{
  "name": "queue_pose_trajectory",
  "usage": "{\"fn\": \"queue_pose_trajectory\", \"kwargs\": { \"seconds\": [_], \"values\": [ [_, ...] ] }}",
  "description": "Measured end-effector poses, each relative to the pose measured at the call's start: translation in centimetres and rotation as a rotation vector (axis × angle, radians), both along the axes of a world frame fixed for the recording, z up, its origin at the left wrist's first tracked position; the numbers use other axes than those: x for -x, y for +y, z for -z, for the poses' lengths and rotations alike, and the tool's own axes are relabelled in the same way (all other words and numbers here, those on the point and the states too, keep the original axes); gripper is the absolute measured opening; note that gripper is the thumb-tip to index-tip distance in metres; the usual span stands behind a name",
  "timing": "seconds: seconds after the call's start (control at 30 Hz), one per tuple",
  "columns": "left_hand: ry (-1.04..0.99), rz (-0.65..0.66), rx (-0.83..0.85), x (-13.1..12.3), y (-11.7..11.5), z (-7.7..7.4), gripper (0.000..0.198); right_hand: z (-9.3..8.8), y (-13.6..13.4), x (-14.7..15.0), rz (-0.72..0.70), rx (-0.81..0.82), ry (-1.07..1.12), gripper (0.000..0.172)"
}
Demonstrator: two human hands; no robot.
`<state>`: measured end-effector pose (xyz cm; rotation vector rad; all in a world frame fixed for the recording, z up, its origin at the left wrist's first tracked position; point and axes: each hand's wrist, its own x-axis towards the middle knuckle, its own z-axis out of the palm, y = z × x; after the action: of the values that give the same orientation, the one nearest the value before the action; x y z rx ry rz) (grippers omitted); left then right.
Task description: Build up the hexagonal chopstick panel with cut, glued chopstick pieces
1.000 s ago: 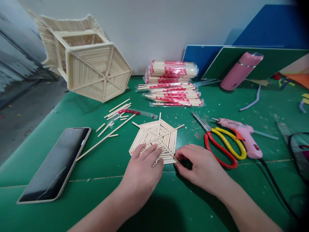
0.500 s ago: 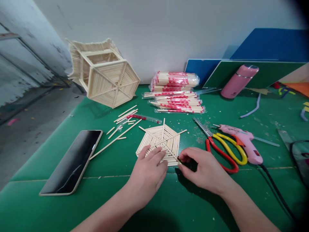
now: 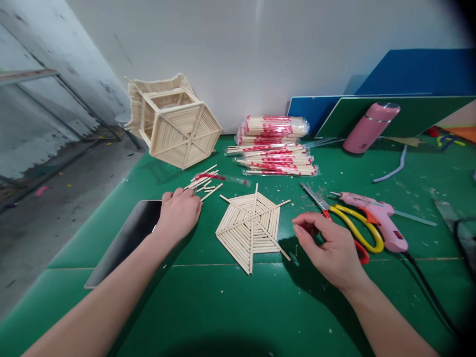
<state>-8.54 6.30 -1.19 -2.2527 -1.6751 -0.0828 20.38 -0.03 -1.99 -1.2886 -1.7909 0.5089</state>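
A flat hexagonal panel of glued wooden sticks (image 3: 241, 233) lies on the green table (image 3: 230, 307) between my hands, touched by neither. My left hand (image 3: 180, 213) is closed, knuckles up, over the loose sticks (image 3: 208, 179) left of the panel, and one stick pokes out from under its fingers. My right hand (image 3: 330, 243) is right of the panel with thumb and fingers curled but apart and nothing in them. It covers part of the red handle of the scissors (image 3: 353, 228).
A pink glue gun (image 3: 379, 213) with a black cord lies right of the scissors. A phone (image 3: 130, 238) sits under my left forearm. At the back are a large hexagonal stick structure (image 3: 174, 124), wrapped chopstick packs (image 3: 275, 144), a pink bottle (image 3: 370, 128) and leaning boards (image 3: 409, 114).
My left hand left the panel and moved left onto the loose sticks. My right hand let go of the panel's edge and drew right toward the scissors. The view shifted left.
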Motion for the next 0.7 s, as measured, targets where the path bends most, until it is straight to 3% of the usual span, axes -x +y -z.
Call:
{"fn": "queue_pose_trajectory", "kwargs": {
  "seconds": [0.23, 0.37, 0.47, 0.53, 0.6, 0.7],
  "values": [
    [-0.157, -0.044, -0.062, 0.0, -0.5, -0.5, 0.025, 0.0, 0.1, 0.1, -0.012, 0.004, 0.007, 0.007],
    [-0.35, -0.125, -0.155, 0.3, -2.5, -2.7, 0.021, 0.0, 0.0, 0.1, 0.005, 0.021, 0.042, 0.009],
    [-0.511, -0.142, -0.226, -1.0, -4.3, -4.4, 0.018, 0.0, 0.0, 0.0, 0.012, 0.048, 0.084, 0.011],
    [-0.535, 0.013, -0.225, -2.7, -5.4, -4.8, 0.014, 0.0, 0.0, 0.0, -0.001, 0.061, 0.125, 0.015],
    [-0.504, 0.249, -0.048, -4.5, -6.2, -4.3, 0.017, -0.1, -0.1, 0.0, -0.048, 0.071, 0.157, 0.023],
    [-0.385, 0.378, 0.074, -6.6, -7.0, -2.7, 0.024, -0.2, -0.2, 0.1, -0.189, 0.067, 0.121, 0.033]
  ]
}}
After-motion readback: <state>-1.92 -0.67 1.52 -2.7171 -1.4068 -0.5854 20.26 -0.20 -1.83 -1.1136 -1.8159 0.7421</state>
